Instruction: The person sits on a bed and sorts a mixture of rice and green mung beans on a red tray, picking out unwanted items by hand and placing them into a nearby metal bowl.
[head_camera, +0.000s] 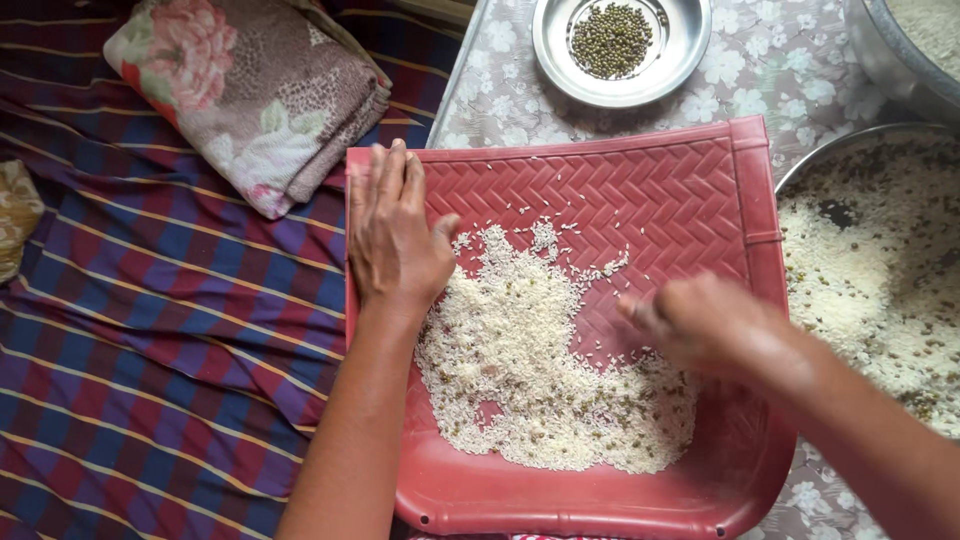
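- While the red tray (640, 190) lies partly on the bed and partly on the floral counter cloth (790, 70), its open, flat edge points away from the person and its curved, walled end sits nearest the body; the long axis runs near to far.
- Left hand (395, 235): laid flat, palm down, over the tray's left rim, fingers extended and together, thumb spread inward. It pins the edge, apparently to steady the tray; it closes on nothing.
- Right hand (700, 325): motion-blurred over the rice (520, 370), fingers curled low onto the grains. Whether the grip has anything pinched cannot be told.
- Rice is heaped toward the walled end, likely so that grains stay in; small dark specks are mixed through it.
- Steel dish (620, 50) of green beans (610, 40) stands just beyond the tray.
- Large basin (870, 140) of rice sits beside the tray's right.
- Folded floral blanket (250, 90) lies on the striped bedsheet (150, 330).
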